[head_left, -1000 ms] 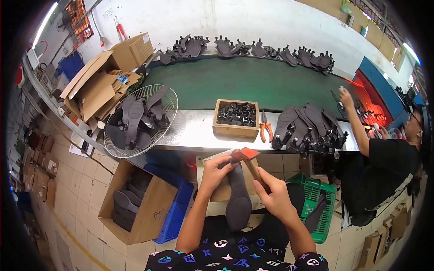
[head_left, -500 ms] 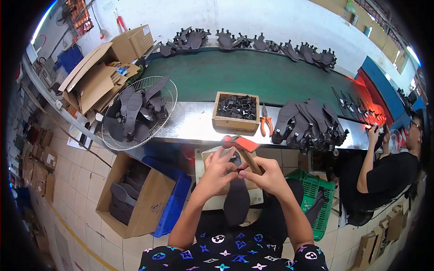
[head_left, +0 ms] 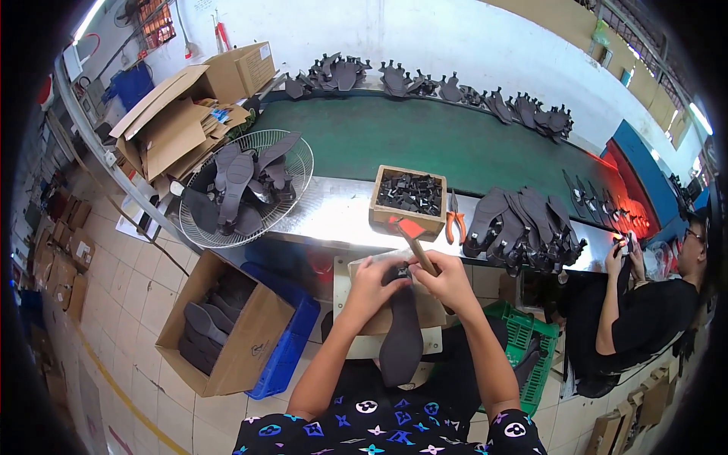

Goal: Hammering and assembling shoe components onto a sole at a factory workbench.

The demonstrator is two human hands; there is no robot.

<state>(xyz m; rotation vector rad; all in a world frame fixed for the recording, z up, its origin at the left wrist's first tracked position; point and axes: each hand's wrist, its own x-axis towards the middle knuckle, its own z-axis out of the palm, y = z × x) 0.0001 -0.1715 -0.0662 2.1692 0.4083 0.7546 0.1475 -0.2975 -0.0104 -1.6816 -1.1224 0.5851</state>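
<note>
A dark shoe sole (head_left: 402, 341) lies lengthwise in front of me over a pale work block, its broad end toward my body. My left hand (head_left: 371, 290) grips the far, narrow end, where a small dark fitting shows by the thumb. In my right hand (head_left: 449, 283) is a hammer (head_left: 422, 254) with a wooden handle and a red-orange head pointing up and away. The right fingertips meet the left ones close to the fitting; whether they pinch a small part is hidden.
Beyond my hands stand a wooden box (head_left: 407, 218) of small black parts, orange-handled pliers (head_left: 455, 220) and piled soles (head_left: 523, 227). A wire basket (head_left: 307, 178) and a carton (head_left: 254, 334) of soles are left, a green crate (head_left: 542, 371) right. A co-worker (head_left: 637, 303) sits at far right.
The hammer has swung, its head now farther right and partly edge-on. My hands have shifted slightly at the sole's far end, uncovering the fitting. The whole view has moved a little.
</note>
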